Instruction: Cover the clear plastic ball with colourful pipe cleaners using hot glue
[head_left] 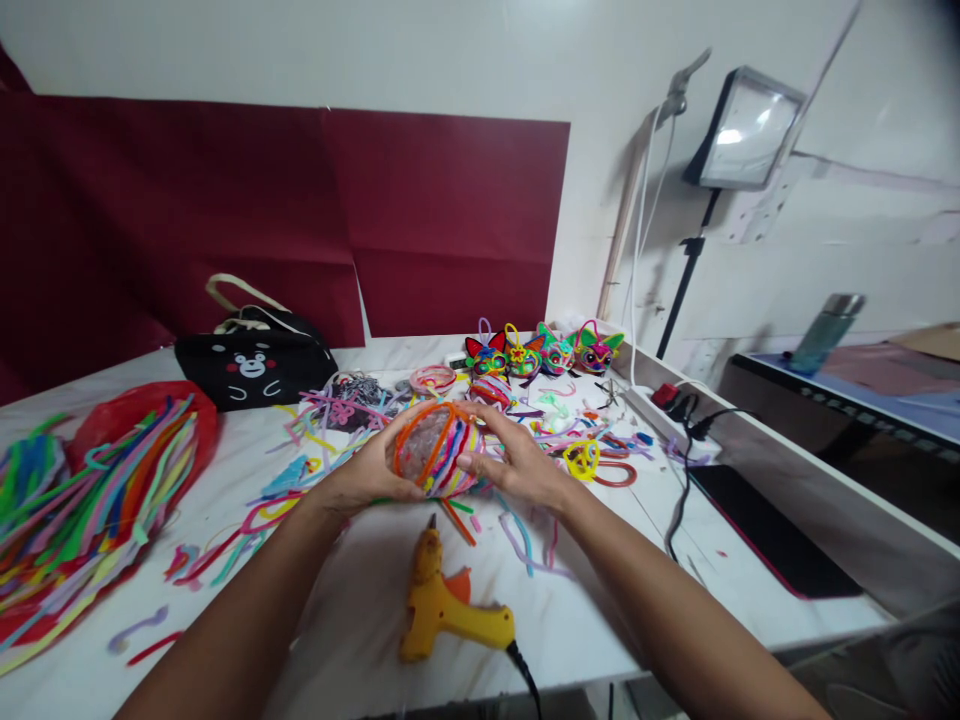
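Between my two hands is a rounded form (433, 447), partly covered with bands of coloured pipe cleaners; its left part shows a clear, crinkled surface edged by an orange strip. My left hand (367, 460) curls around its left side, thumb beneath. From the right, my right hand (517, 462) grips it, with the thumb pressed on the striped part and fingers over the top. Just below, a yellow hot glue gun (442, 610) lies on the white table (337, 640), nozzle pointing away from me. Loose pipe cleaners (525, 540) lie around the hands.
A red bag of pipe cleaners (206, 410) lies at left, before a black bag (247, 365). Several colourful animal-face ornaments (556, 352) stand at the back. On the right are a power strip (675, 420), a black flat device (772, 530) and a lamp (750, 130).
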